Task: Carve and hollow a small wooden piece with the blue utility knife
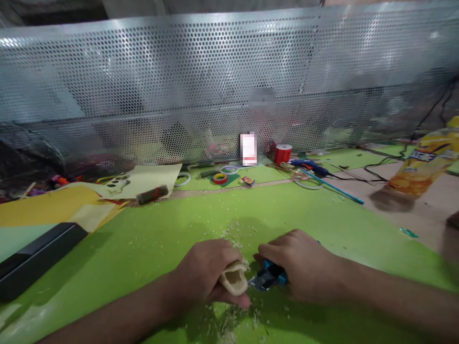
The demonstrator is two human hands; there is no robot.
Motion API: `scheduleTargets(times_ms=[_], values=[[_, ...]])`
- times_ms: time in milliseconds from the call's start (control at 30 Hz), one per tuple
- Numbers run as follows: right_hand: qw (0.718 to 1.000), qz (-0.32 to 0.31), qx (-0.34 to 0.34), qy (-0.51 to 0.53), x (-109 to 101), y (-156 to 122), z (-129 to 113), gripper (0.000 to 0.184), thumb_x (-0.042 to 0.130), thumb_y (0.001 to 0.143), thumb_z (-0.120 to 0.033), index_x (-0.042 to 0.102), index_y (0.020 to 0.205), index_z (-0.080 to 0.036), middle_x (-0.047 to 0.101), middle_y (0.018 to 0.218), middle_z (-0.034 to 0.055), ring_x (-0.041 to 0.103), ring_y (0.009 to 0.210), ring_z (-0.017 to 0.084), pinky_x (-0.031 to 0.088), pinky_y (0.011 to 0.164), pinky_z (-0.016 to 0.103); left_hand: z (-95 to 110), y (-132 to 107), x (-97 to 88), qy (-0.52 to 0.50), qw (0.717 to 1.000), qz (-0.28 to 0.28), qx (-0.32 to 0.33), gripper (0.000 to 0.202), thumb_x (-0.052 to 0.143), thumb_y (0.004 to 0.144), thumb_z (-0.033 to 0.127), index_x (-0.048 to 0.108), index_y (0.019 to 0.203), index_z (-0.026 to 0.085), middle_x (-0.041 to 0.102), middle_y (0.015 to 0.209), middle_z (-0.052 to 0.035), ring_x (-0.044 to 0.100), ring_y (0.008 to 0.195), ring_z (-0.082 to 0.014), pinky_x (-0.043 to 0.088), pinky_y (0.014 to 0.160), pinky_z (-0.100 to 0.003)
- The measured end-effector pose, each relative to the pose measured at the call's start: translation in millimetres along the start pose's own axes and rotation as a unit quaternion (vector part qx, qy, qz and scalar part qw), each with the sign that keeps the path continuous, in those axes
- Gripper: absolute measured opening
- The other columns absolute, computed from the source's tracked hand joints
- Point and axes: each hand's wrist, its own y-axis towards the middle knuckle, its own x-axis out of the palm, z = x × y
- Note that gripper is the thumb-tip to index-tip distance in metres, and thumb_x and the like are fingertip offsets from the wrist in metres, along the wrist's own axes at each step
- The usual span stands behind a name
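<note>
My left hand (211, 270) is closed around a pale, hollow, tube-like piece (234, 279) whose open end faces me. It looks like wood or a dried plant stem, but its kind is not certain. My right hand (297, 263) grips a blue and black utility knife (272, 276). The blade points left and lies close beside the rim of the hollow piece; whether they touch I cannot tell. Light shavings (229, 320) are scattered below both hands on the green sheet (143, 258), with more crumbs beyond them.
A black box-like object (39, 258) lies at left beside yellow paper (46, 203). Tape rolls (220, 178), a red spool (283, 155), a blue glue gun (308, 166) and a blue stick (340, 188) sit further back. A drink bottle (423, 162) stands right; a perforated metal panel (201, 86) rises behind.
</note>
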Motion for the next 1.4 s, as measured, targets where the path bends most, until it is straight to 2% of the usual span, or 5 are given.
scheduleTargets(times_ms=[567, 933, 1200, 1333, 1400], values=[[0.998, -0.055, -0.002, -0.011, -5, 3, -6, 0.020, 0.060, 0.061, -0.022, 0.065, 0.080, -0.022, 0.069, 0.068, 0.0032, 0.063, 0.059, 0.021, 0.030, 0.052, 0.027, 11, 12, -7.9, 0.075, 0.994, -0.026, 0.081, 0.038, 0.060, 0.087, 0.054, 0.049, 0.095, 0.018, 0.059, 0.067, 0.0011, 0.050, 0.053, -0.0118, 0.037, 0.049, -0.024], [0.994, -0.056, 0.073, -0.058, -4, 1, -24, 0.023, 0.059, 0.064, -0.018, 0.066, 0.085, -0.023, 0.072, 0.071, 0.0044, 0.065, 0.061, 0.025, 0.030, 0.050, 0.029, 17, 14, -10.7, 0.136, 0.987, -0.006, 0.085, 0.042, 0.043, 0.095, 0.057, 0.048, 0.095, 0.015, 0.059, 0.066, 0.0013, 0.051, 0.052, -0.0115, 0.038, 0.049, -0.024], [0.987, -0.081, 0.124, -0.068, -3, -7, -36, 0.020, 0.060, 0.067, -0.016, 0.069, 0.083, -0.021, 0.072, 0.072, 0.0083, 0.067, 0.061, 0.028, 0.031, 0.048, 0.030, 23, 17, -13.9, 0.180, 0.976, -0.067, 0.104, 0.034, 0.046, 0.097, 0.048, 0.048, 0.088, 0.016, 0.053, 0.063, 0.0020, 0.045, 0.053, -0.0126, 0.031, 0.048, -0.027], [0.981, -0.145, 0.114, -0.063, -8, 1, -43, 0.014, 0.064, 0.070, -0.029, 0.071, 0.078, -0.018, 0.072, 0.072, 0.0119, 0.067, 0.060, 0.028, 0.030, 0.046, 0.029, 25, 18, -11.2, 0.238, 0.955, -0.088, 0.155, 0.016, 0.049, 0.096, 0.027, 0.051, 0.086, 0.015, 0.049, 0.059, 0.0028, 0.042, 0.051, -0.0126, 0.026, 0.048, -0.029], [0.982, -0.148, 0.102, -0.055, -7, 4, -43, 0.018, 0.063, 0.071, -0.033, 0.071, 0.079, -0.018, 0.072, 0.072, 0.0126, 0.067, 0.059, 0.027, 0.029, 0.045, 0.029, 25, 19, -10.7, 0.232, 0.955, -0.100, 0.153, 0.021, 0.049, 0.097, 0.033, 0.052, 0.086, 0.015, 0.050, 0.060, 0.0023, 0.043, 0.052, -0.0131, 0.027, 0.049, -0.029]])
